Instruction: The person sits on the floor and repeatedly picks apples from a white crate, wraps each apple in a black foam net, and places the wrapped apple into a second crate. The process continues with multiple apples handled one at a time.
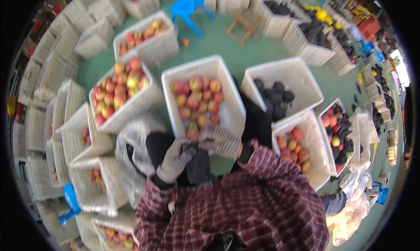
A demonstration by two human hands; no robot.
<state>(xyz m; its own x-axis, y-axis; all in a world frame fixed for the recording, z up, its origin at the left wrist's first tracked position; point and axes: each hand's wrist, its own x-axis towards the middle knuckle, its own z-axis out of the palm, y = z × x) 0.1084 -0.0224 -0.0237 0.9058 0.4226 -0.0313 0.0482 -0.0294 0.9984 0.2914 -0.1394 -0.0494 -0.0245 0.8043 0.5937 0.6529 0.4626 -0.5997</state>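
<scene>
My left hand (174,159), in a light knit glove, is curled around a dark bundle (198,167), which looks like black netting or a wrapped fruit. My right hand (220,142), in a striped knit glove, meets it from the other side, with fingertips at the bundle's top; blur hides what they pinch. Both hands are over the near edge of a white plastic crate (232,97) that holds many red and yellow apples (193,101). To the right, another white crate (303,83) holds round dark-wrapped items (277,97).
A heaped apple crate (131,119) and clear plastic sheeting (141,136) lie to the left. Another apple crate (318,146) is at my right. A blue plastic chair (188,8) and a wooden stool (242,26) stand beyond. A loose apple (186,42) lies on the green floor.
</scene>
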